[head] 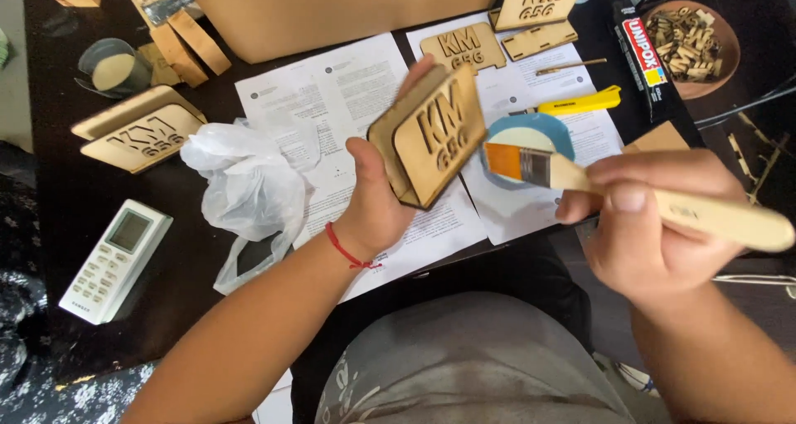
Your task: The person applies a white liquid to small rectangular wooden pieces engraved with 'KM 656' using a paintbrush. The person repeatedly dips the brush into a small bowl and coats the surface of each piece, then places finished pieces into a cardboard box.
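Head view: left hand [375,204] grips wooden plaque [431,134]; right hand [647,225] fingers closed on brush [572,175], bristles just short of the plaque; similar plaques [141,130] lie on the desk [66,200].

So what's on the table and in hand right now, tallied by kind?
Rounded wooden plaques with cut-out characters: 5 (one in left hand, at)
Flat paintbrush with orange bristles, pale wooden handle: 1 (right hand, at)
White remote control: 1
Yellow utility knife: 1
Total: 8
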